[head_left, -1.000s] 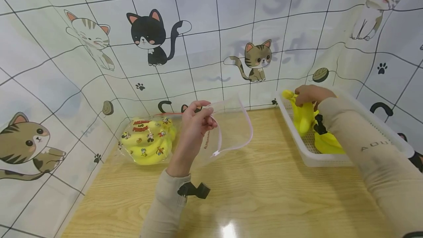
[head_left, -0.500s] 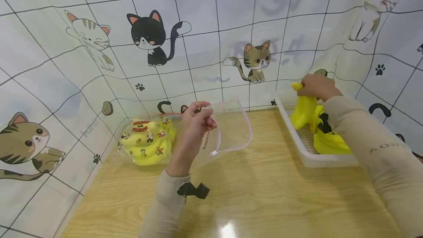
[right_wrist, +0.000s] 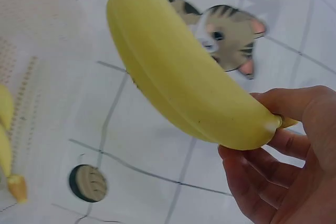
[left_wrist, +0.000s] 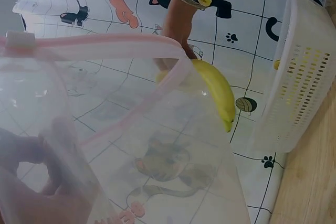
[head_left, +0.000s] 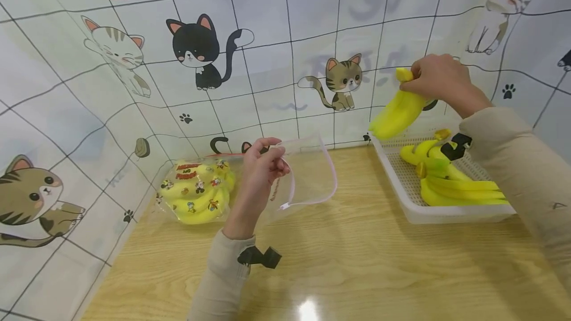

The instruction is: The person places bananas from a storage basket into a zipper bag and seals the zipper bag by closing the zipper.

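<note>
In the head view my left hand [head_left: 263,172] pinches the rim of a clear zip bag [head_left: 312,177] with a pink slider edge. The bag's mouth gapes to the right, and its slider [left_wrist: 21,40] shows large in the left wrist view. My right hand [head_left: 446,80] grips a small bunch of bananas [head_left: 397,113] by the stem end, raised above the basket's back left corner. Seen from the right wrist, the bananas [right_wrist: 184,72] hang lengthwise from my fingers [right_wrist: 262,171]. The bag is still apart from them.
A white perforated basket [head_left: 403,197] at the right holds several more bananas [head_left: 459,192]. At the left, a filled printed zip bag [head_left: 196,189] with bananas lies on the wooden table [head_left: 339,261]. A cat-patterned sheet [head_left: 267,38] stands behind and along the sides.
My right hand has lifted the bananas up out of the basket, uncovering the bananas left in it. The left hand keeps its hold on the bag, nearly in place.
</note>
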A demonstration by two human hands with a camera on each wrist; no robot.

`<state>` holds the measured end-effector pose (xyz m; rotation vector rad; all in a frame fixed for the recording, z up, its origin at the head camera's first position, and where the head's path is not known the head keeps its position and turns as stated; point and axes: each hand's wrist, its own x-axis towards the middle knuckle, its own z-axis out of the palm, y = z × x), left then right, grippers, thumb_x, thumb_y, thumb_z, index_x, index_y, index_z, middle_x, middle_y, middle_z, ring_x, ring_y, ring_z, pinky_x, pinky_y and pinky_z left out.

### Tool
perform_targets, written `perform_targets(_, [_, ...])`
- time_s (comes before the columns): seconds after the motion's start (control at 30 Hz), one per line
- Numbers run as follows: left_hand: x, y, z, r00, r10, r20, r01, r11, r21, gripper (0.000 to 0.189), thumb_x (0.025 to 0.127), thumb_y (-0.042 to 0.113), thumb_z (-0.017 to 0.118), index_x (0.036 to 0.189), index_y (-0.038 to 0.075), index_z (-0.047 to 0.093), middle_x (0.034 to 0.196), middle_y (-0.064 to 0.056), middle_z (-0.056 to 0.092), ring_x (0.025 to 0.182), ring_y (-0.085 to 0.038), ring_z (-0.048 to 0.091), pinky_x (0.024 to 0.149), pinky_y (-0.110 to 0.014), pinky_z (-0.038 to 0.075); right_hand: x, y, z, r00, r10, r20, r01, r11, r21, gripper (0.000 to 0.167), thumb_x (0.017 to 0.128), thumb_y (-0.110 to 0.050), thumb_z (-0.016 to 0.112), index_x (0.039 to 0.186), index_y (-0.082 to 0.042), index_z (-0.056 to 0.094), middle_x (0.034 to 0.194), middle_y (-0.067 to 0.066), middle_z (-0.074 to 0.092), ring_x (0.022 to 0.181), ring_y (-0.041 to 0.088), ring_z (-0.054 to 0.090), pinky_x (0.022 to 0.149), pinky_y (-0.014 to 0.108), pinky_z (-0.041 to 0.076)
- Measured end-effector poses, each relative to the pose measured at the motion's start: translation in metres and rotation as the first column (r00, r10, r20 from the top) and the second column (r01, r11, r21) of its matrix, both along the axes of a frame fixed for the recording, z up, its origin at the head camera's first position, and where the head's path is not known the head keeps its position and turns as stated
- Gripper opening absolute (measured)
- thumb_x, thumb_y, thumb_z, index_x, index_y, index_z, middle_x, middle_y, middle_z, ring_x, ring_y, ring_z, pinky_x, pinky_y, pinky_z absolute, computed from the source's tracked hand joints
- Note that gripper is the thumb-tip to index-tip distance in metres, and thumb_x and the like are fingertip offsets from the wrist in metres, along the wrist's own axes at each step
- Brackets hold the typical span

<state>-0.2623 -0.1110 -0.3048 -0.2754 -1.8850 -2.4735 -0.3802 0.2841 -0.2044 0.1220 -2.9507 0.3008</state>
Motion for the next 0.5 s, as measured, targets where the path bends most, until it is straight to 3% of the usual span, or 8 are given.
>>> perform_targets(0.3, [-0.001, -0.002, 0.000, 1.000, -0.007, 0.000, 0.007, 1.000, -0.011, 0.029, 0.102, 0.010, 0.059, 0.128, -0.001, 0.051, 0.061, 0.002, 0.056, 0.056, -0.011, 0.060, 0.062, -0.022, 0.053, 0.048, -0.042, 0.027, 0.980, 0.066, -0.188, -0.077, 0.996, -0.048, 0.052, 0.098, -0.042, 0.061, 0.124, 0.002, 0.067, 0.114, 0.027, 0.070, 0.091, 0.037, 0.063, 0.061, 0.037, 0.044])
perform_targets(0.5, [-0.001, 0.000, -0.001, 1.000, 0.003, 0.013, -0.003, 1.000, 0.001, 0.018, 0.102, 0.010, 0.059, 0.119, 0.006, 0.055, 0.060, 0.003, 0.055, 0.055, -0.011, 0.060, 0.060, -0.021, 0.052, 0.078, -0.069, 0.039, 0.948, 0.126, -0.291, -0.157, 0.984, -0.087, 0.046, 0.098, -0.042, 0.064, 0.119, -0.001, 0.070, 0.114, 0.025, 0.073, 0.099, 0.038, 0.068, 0.068, 0.037, 0.046])
